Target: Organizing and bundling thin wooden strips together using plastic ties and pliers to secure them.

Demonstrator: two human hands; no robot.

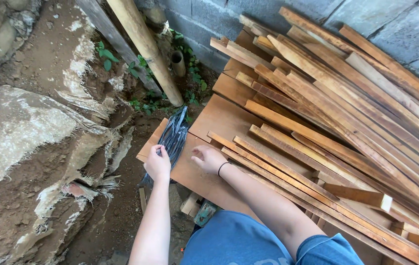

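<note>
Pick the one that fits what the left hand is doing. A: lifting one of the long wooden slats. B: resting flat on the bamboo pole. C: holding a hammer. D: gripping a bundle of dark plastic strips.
D: the left hand closes around the bundle of dark plastic strips lying at the edge of the flat board, while the right hand rests beside it.

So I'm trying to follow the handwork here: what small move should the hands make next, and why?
Probably close the left hand on the bundle of dark strips and draw one strip free. That hand already rests on the bundle at the edge of the flat board, while the right hand lies open and empty on the board beside it.
</note>
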